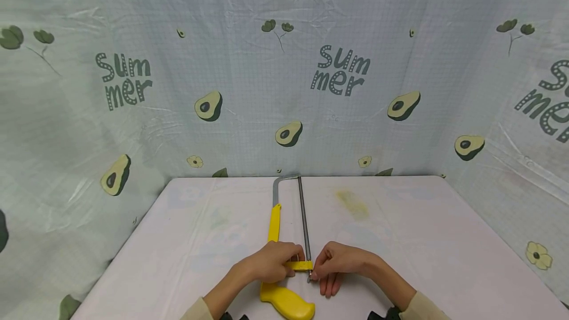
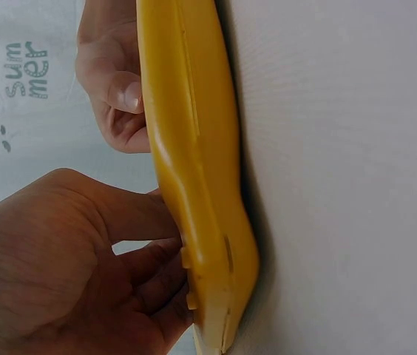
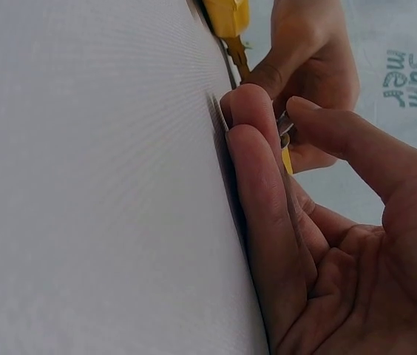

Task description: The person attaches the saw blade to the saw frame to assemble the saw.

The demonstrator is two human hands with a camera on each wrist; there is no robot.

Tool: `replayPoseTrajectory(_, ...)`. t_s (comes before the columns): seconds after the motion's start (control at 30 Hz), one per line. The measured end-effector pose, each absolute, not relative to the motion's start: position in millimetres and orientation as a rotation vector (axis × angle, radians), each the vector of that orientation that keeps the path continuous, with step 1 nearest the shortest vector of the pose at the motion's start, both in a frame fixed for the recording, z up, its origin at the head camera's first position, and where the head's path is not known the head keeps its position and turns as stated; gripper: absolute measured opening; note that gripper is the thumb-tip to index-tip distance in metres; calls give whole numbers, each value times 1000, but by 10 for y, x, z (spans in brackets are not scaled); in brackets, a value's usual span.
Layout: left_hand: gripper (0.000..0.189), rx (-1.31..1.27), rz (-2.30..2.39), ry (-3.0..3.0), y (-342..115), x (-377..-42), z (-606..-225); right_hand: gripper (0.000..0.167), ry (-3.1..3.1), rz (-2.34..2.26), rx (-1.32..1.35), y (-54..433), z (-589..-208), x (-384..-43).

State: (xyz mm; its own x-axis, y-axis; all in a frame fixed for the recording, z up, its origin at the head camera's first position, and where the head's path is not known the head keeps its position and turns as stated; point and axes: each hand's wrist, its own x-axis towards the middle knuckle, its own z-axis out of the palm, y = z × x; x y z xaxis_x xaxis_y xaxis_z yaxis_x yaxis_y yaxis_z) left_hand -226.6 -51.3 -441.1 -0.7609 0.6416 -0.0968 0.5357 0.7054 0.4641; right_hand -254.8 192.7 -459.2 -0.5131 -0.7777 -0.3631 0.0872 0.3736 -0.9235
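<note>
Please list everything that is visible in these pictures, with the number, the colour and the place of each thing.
Hacksaw: 1, yellow and grey, on the table, handle towards the person
Blade: 1, dark grey, along the saw's right side
Metal fitting: 1, silvery, at the blade's near end
Table: 1, whitish with faint stains, under the saw
Printed sheet: apparently 1, pale grey with avocados, flowers and "summer" lettering, behind and beside the table
Left hand: 1, bare, gripping the saw's yellow crosspiece
Right hand: 1, bare, pinching the fitting
Sleeves: 2, beige, bottom edge
Wrist gear: count unclear, black, bottom edge
</note>
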Motion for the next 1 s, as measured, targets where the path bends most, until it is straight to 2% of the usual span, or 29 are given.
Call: replayPoseTrajectory(1.0, 23, 886, 625, 2655, -464, -2331, -4381, 20, 1730, -1268, -624, 1989, -4596, -2655)
